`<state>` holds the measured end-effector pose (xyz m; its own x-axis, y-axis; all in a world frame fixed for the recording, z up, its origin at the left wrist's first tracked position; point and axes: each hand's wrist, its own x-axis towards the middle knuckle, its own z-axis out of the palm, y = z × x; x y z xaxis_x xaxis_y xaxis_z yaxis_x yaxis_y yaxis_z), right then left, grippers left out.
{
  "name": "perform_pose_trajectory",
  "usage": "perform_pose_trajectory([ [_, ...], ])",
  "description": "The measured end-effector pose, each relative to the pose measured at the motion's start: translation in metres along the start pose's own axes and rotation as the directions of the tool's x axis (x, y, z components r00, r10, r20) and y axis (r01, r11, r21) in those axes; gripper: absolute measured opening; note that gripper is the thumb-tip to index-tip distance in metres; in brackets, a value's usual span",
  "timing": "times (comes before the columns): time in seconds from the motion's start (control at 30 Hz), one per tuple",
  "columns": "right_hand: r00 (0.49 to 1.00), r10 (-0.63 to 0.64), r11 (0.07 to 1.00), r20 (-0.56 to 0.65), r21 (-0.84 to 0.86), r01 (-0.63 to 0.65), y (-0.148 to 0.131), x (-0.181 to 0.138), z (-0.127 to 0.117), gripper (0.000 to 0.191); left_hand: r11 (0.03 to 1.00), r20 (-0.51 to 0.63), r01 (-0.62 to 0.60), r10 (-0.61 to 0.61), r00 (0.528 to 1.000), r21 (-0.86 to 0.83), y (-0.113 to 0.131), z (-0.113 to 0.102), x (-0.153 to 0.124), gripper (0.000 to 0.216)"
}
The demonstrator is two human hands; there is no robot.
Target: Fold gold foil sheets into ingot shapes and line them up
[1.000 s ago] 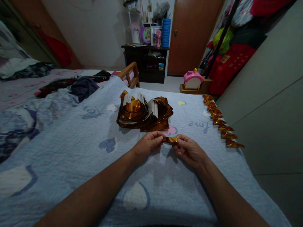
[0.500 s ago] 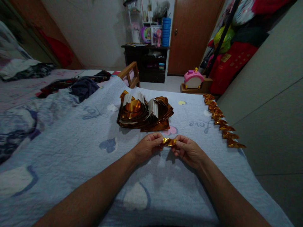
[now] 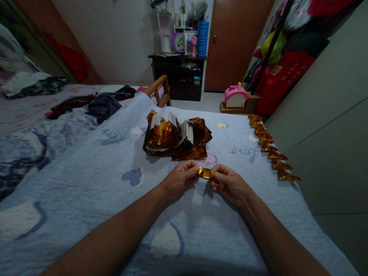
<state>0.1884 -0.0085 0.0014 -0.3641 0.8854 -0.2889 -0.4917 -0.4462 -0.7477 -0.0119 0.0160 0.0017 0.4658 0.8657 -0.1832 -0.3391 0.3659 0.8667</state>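
Observation:
A small folded piece of shiny gold foil paper (image 3: 206,173) is stretched level between my two hands, just above the bed. My left hand (image 3: 181,177) pinches its left end between thumb and fingers. At the opposite end, my right hand (image 3: 230,181) grips the foil the same way. Just beyond my hands lies a loose stack of gold foil sheets (image 3: 189,152) with white backs, curled and fanned open. Along the right edge of the bed runs a row of several folded gold foil pieces (image 3: 274,156), overlapping at the far end.
Everything rests on a pale blue bedspread (image 3: 115,207) with hearts and lettering. Dark crumpled clothes (image 3: 105,107) lie at the left. Beyond the bed are a wooden chair (image 3: 161,92), a dark cabinet (image 3: 176,76) and a pink toy (image 3: 236,96). A pale panel (image 3: 330,126) rises at the right.
Both hands keep their hold on the foil, whose middle looks slightly flatter. The whole view has shifted a little.

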Motion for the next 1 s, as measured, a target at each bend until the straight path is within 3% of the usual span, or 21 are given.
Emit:
perform_pose_trajectory([
  [0.57, 1.000, 0.003, 1.000, 0.014, -0.022, -0.003, -0.0021, -0.0005, 0.0040, 0.028, 0.999, 0.025, -0.041, 0.041, 0.999, 0.011, -0.0002, -0.0003, -0.0017, 0.042],
  [1.0, 1.000, -0.024, 0.999, 0.016, -0.021, 0.024, -0.0017, 0.0005, 0.0060, 0.028, 0.995, -0.023, -0.024, 0.021, 1.000, -0.095, 0.0017, 0.0056, -0.0010, 0.044],
])
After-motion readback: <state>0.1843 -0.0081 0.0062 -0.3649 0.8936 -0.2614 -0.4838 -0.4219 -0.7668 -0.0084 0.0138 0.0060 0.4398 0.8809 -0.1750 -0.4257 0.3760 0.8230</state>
